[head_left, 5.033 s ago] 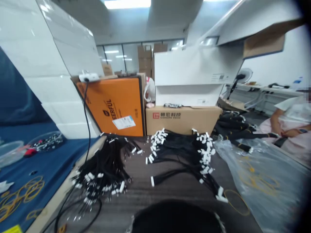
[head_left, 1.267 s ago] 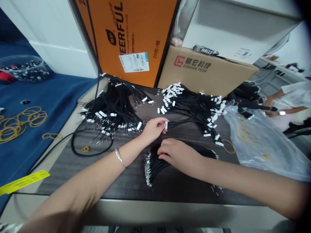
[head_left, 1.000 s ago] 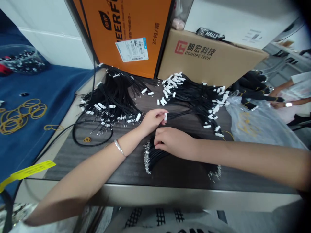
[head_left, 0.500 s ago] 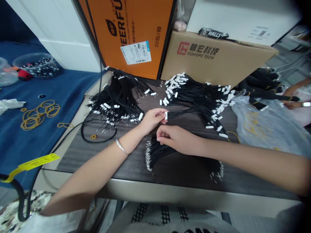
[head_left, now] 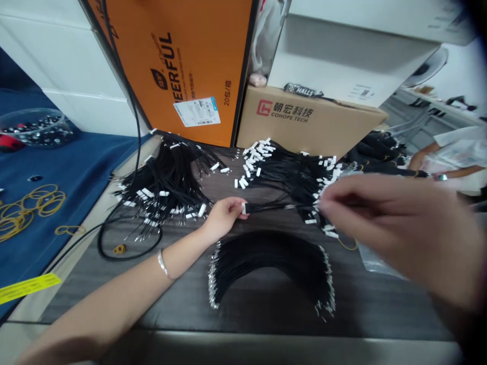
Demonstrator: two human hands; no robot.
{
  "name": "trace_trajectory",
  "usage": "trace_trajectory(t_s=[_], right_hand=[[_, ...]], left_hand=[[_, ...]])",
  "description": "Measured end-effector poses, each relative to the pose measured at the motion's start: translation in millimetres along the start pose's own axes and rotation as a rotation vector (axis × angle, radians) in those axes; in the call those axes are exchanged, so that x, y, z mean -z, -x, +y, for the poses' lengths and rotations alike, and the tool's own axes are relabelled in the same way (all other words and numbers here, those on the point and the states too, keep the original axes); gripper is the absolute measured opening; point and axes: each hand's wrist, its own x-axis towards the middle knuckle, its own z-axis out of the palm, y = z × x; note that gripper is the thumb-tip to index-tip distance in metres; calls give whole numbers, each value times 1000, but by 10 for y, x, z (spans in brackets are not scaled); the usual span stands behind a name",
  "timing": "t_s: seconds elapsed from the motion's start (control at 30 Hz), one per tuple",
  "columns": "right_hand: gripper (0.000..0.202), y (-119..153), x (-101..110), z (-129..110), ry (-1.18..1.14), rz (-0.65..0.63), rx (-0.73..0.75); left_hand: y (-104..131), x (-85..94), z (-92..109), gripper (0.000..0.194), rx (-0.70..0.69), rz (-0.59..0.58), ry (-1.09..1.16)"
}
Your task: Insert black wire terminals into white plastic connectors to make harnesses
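Observation:
My left hand (head_left: 223, 218) pinches the white connector (head_left: 244, 208) of several thin black cables (head_left: 266, 207), which stretch to the right just above the table. My right hand (head_left: 395, 228), large and blurred, is raised to the right with thumb and forefinger pressed together; whatever they hold cannot be made out. Below lies a curved bundle of black cables (head_left: 270, 248) with silvery tips at both ends. Behind my left hand spreads a heap of black cables with white connectors (head_left: 177, 177). Another tied bunch of such cables (head_left: 297, 175) lies farther right, partly behind my right hand.
An orange carton (head_left: 198, 61) and a brown carton (head_left: 297, 121) stand along the back. At left, yellow rubber bands (head_left: 45, 200) and a tub of small dark parts (head_left: 41, 129) rest on blue cloth (head_left: 87, 167). Another person's arm (head_left: 452, 172) shows at right.
My right hand has moved away from beside my left hand, up and to the right, uncovering the curved bundle. The left hand keeps its pinch. The view has shifted.

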Motion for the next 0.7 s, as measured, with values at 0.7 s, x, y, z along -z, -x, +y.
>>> trace_trajectory(t_s=[0.7], right_hand=[[9,-344,-1491,719,-472,-304,-192]], left_hand=[[-33,36,143,14,282,100,143]])
